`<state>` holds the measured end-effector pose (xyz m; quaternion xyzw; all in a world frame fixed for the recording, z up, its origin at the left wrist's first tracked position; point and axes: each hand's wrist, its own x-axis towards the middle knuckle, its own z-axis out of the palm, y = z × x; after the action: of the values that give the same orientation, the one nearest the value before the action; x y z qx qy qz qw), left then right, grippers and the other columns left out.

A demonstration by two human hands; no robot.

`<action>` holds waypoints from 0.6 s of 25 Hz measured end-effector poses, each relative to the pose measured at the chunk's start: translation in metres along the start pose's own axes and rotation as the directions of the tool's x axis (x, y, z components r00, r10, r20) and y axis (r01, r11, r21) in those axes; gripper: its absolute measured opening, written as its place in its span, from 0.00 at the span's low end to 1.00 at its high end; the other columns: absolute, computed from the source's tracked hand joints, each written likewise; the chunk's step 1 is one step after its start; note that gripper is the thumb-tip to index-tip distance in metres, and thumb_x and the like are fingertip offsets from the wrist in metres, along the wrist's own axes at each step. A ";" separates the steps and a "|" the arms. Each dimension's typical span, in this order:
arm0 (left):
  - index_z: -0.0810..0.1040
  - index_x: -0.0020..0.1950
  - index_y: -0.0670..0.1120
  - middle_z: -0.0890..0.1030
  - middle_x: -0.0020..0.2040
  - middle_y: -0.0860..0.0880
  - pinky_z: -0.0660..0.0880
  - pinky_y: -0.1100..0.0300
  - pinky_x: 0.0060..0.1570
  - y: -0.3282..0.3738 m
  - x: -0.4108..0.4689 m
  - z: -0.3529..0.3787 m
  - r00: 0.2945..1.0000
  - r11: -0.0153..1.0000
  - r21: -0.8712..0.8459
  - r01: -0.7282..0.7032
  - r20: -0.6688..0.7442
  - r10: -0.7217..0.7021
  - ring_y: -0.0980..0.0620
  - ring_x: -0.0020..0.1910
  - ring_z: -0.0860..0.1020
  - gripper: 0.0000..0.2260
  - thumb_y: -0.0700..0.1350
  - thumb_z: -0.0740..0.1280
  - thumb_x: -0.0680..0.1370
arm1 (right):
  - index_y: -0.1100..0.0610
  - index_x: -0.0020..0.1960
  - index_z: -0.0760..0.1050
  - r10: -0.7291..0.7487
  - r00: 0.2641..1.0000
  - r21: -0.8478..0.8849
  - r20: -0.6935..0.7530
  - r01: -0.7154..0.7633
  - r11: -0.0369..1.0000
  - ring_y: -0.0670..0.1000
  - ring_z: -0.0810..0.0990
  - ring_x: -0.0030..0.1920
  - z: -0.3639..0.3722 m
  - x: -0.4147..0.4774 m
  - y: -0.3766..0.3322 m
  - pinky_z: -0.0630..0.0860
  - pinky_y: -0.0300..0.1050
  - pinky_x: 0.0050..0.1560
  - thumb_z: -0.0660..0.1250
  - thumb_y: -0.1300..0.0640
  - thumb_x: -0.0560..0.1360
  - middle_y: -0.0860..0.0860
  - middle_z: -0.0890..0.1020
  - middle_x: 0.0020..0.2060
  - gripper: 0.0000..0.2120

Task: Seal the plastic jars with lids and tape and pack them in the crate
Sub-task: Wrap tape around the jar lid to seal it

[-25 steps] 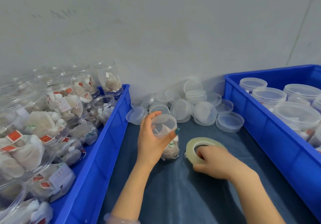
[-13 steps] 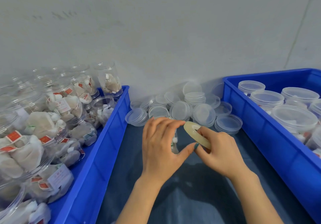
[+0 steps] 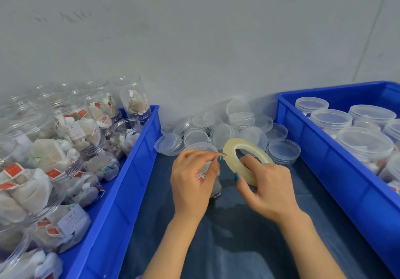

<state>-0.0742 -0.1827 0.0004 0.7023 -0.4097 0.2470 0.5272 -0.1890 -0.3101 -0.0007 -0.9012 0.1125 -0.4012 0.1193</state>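
Taping is the step in hand: the right hand [image 3: 268, 187] curls its fingers [image 3: 251, 162] through the tape roll [image 3: 237, 167], holding it tilted above the table [image 3: 238, 246], while the left hand [image 3: 192, 183] pinches at the roll's rim, apparently after the free end. The jar [image 3: 203, 146], seemingly lidded, stands just behind the left hand, so next a strip must be peeled and brought to its lid seam. Loose lids [image 3: 220, 133] lie behind, between the left crate [image 3: 129, 170] of open jars and the right crate [image 3: 324, 170] of capped ones; only the left hand screens the jar.
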 end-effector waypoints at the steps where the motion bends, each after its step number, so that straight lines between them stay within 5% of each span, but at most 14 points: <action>1: 0.85 0.48 0.49 0.81 0.45 0.62 0.77 0.51 0.47 0.001 0.000 -0.001 0.998 0.998 -0.030 0.055 -0.012 -0.055 0.58 0.50 0.77 0.09 0.52 0.68 0.77 | 0.57 0.39 0.74 -0.016 1.000 -0.006 -0.027 0.016 1.000 0.54 0.68 0.23 0.001 0.000 -0.001 0.64 0.45 0.23 0.57 0.47 0.72 0.49 0.69 0.21 0.15; 5: 0.85 0.46 0.51 0.81 0.43 0.62 0.75 0.62 0.46 0.007 0.003 -0.007 0.986 0.985 -0.093 0.146 -0.064 -0.153 0.57 0.50 0.77 0.13 0.57 0.65 0.76 | 0.59 0.41 0.77 -0.058 0.991 -0.056 -0.117 0.052 0.997 0.53 0.68 0.23 0.007 -0.001 -0.004 0.65 0.45 0.23 0.58 0.49 0.74 0.48 0.70 0.23 0.16; 10: 0.82 0.42 0.62 0.84 0.42 0.58 0.73 0.65 0.47 0.008 0.010 -0.017 0.942 0.936 -0.196 0.292 -0.109 -0.317 0.54 0.49 0.79 0.06 0.58 0.67 0.77 | 0.58 0.36 0.77 -0.090 0.963 -0.027 -0.254 0.087 0.996 0.53 0.67 0.22 0.006 -0.002 0.000 0.65 0.44 0.22 0.62 0.49 0.72 0.48 0.69 0.21 0.14; 15: 0.85 0.43 0.54 0.86 0.43 0.57 0.76 0.68 0.49 -0.002 0.020 -0.030 0.875 0.819 -0.392 0.420 -0.064 -0.480 0.61 0.47 0.82 0.08 0.49 0.67 0.79 | 0.58 0.30 0.75 -0.070 0.941 0.071 -0.330 0.099 0.992 0.54 0.66 0.23 0.008 -0.001 0.003 0.64 0.44 0.23 0.65 0.45 0.74 0.50 0.68 0.21 0.20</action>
<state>-0.0589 -0.1600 0.0242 0.6463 -0.2268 0.0899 0.7230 -0.1837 -0.3118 -0.0077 -0.8200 0.0742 -0.5545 0.1207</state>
